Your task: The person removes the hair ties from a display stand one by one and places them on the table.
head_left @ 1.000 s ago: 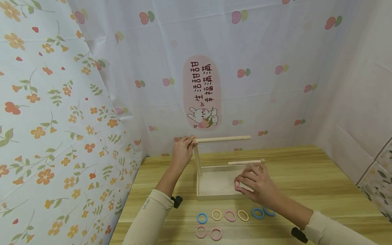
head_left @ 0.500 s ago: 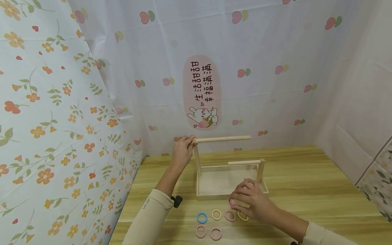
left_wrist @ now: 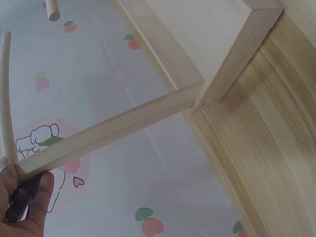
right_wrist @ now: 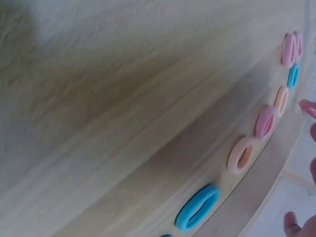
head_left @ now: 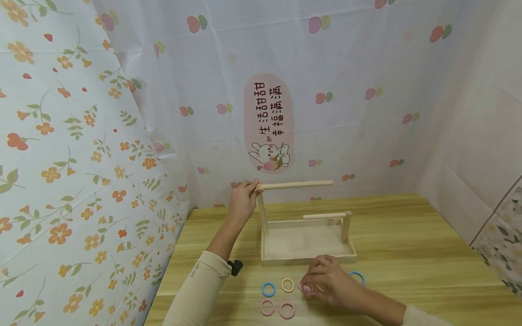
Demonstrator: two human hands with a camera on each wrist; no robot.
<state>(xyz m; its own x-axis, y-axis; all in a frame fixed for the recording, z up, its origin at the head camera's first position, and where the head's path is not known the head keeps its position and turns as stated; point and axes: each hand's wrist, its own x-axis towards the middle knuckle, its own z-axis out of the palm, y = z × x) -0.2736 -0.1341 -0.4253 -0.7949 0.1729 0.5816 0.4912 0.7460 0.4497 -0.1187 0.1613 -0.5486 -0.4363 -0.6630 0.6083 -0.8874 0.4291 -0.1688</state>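
My left hand [head_left: 243, 201] grips the top corner of a pale wooden rack [head_left: 308, 260], where its tall post [left_wrist: 106, 129] meets the upper rod [head_left: 297, 184]. In the left wrist view, the thumb and fingers sit around that joint. Low over the table, my right hand [head_left: 332, 283] has its fingers bent and a small pink ring at the fingertips, partly hidden by them. It hovers over a pink ring [right_wrist: 265, 122] lying in the row, and covers other rings in the head view. A yellow ring [head_left: 287, 285] and a blue ring [head_left: 268, 290] lie to its left.
Two pink rings, one of them a front pink ring [head_left: 287, 310], lie nearer me. A blue ring [head_left: 357, 278] shows beyond my right hand. The rack's shorter post [head_left: 345, 227] carries a lower rod [head_left: 324, 216] pointing left. Printed cloth [head_left: 346, 113] hangs behind the wooden table [head_left: 391, 235].
My right hand has come down from in front of the rack's short post to the row of rings, moving toward me and slightly left. The left hand keeps its grip on the rack.
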